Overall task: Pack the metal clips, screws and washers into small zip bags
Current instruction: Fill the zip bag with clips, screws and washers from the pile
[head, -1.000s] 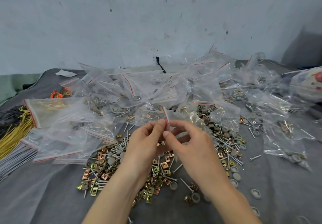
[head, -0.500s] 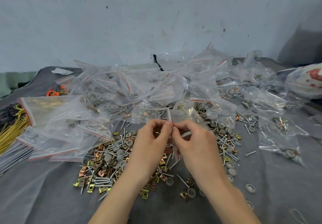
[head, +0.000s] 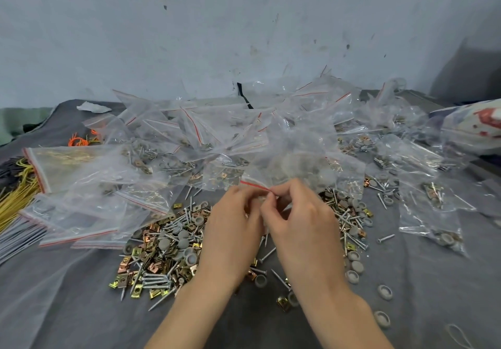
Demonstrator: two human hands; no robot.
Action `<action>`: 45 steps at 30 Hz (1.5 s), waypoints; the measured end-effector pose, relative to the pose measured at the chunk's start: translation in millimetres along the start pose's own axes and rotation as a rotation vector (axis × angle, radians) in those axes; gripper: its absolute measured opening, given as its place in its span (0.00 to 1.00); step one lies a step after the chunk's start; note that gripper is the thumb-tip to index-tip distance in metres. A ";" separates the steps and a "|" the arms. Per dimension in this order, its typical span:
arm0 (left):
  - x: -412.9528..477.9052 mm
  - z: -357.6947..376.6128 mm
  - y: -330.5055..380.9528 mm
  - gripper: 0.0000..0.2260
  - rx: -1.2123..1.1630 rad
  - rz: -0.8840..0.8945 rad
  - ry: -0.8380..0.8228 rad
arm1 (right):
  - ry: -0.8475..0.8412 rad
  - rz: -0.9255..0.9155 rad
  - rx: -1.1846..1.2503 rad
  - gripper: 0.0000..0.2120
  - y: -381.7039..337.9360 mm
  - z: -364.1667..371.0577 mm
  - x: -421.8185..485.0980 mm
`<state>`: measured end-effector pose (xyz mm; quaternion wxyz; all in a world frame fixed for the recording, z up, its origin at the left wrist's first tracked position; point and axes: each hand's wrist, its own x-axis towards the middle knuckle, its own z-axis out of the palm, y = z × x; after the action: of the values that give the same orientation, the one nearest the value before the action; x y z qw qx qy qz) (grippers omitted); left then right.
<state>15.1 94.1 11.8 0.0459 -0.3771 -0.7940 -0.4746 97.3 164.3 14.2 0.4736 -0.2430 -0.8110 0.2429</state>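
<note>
Your fingertips (head: 276, 196) are closed narrow, thumb against forefinger on both sides, pinching the red-striped mouth of a small zip bag (head: 253, 184) just above the loose heap. The left hand (head: 233, 229) and right hand (head: 301, 226) nearly touch, and most of the bag's body hides behind them. Judge the film as thin, limp and slick, nearly weightless on its own, so take it by the stiffer zip strip, not the wall. The screws (head: 154, 283) below look pointed enough to prick it; the clips (head: 143, 256) and washers (head: 355, 266) should add weight fast. Behind, filled bags (head: 217, 137) lie heaped on the grey cloth (head: 67, 294).
</note>
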 end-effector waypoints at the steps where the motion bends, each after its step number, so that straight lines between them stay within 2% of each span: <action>1: 3.2 -0.6 0.3 0.09 -0.191 -0.061 -0.038 | 0.004 -0.005 0.007 0.04 -1.5 0.4 -0.1; 3: 8.0 -3.6 2.8 0.11 -0.401 -0.118 -0.128 | -0.017 0.004 0.021 0.05 -0.9 -0.1 1.3; 5: 9.3 -3.1 3.3 0.13 -0.442 -0.114 -0.154 | -0.094 0.016 0.023 0.07 1.2 -2.2 2.6; 8: 7.7 -0.9 -1.1 0.17 -0.296 -0.055 -0.089 | -0.219 -0.032 0.017 0.06 3.3 -4.1 2.7; 9: 7.0 -0.8 -0.8 0.18 -0.219 -0.014 -0.069 | -0.220 -0.058 0.015 0.04 3.8 -4.8 4.3; 11: 7.4 -1.1 0.2 0.18 -0.161 0.052 -0.054 | -0.152 -0.051 0.037 0.10 8.9 -8.6 11.0; 14: 7.1 -7.1 4.9 0.18 -0.290 0.051 -0.098 | -0.031 0.181 0.101 0.24 29.9 -20.5 29.5; 16: 6.5 -13.8 9.2 0.18 -0.448 -0.024 -0.149 | -0.056 0.448 0.200 0.26 47.8 -29.4 41.3; 19: 6.1 -19.5 9.6 0.18 -0.546 -0.144 -0.185 | -0.210 0.758 0.583 0.19 61.3 -35.4 49.4; 21: 7.6 -19.9 8.6 0.21 -0.539 -0.187 -0.209 | -0.299 0.791 0.682 0.14 62.5 -36.4 48.2; 24: 10.5 -20.8 6.5 0.17 -0.520 -0.178 -0.235 | -0.288 0.703 0.751 0.10 65.3 -37.3 48.0; 26: 11.8 -21.6 5.2 0.06 -0.493 -0.164 -0.262 | -0.265 0.625 0.776 0.10 65.2 -40.4 50.0; 27: 12.4 -22.2 4.1 0.07 -0.462 -0.170 -0.290 | -0.263 0.602 0.783 0.10 64.9 -41.5 50.9; 29: 12.7 -23.5 -1.1 0.18 -0.418 -0.147 -0.341 | -0.263 0.580 0.797 0.11 64.2 -42.3 50.1; 32: 13.2 -24.8 -6.1 0.26 -0.319 -0.066 -0.400 | -0.271 0.563 0.729 0.12 65.1 -44.4 49.9; 37: 15.7 -30.1 -10.3 0.23 -0.266 -0.094 -0.427 | -0.317 0.494 0.533 0.18 64.6 -49.6 47.7; 39: 16.1 -32.2 -9.2 0.22 -0.231 -0.097 -0.435 | -0.184 0.299 0.266 0.24 63.7 -50.0 43.5; 41: 16.5 -33.4 -9.8 0.21 -0.219 -0.104 -0.436 | -0.073 -0.059 0.042 0.27 50.7 -51.6 40.5; 43: 17.4 -32.5 -10.9 0.22 -0.224 -0.099 -0.433 | -0.182 -0.361 -0.061 0.32 37.8 -46.6 36.5; 45: 19.4 -29.4 -14.1 0.24 -0.247 -0.100 -0.438 | -0.408 -0.447 -0.137 0.40 32.0 -38.1 30.4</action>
<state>-16.2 77.9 26.1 -0.1968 -0.4340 -0.7387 -0.4767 123.1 213.9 30.5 0.3251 -0.0362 -0.9372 0.1213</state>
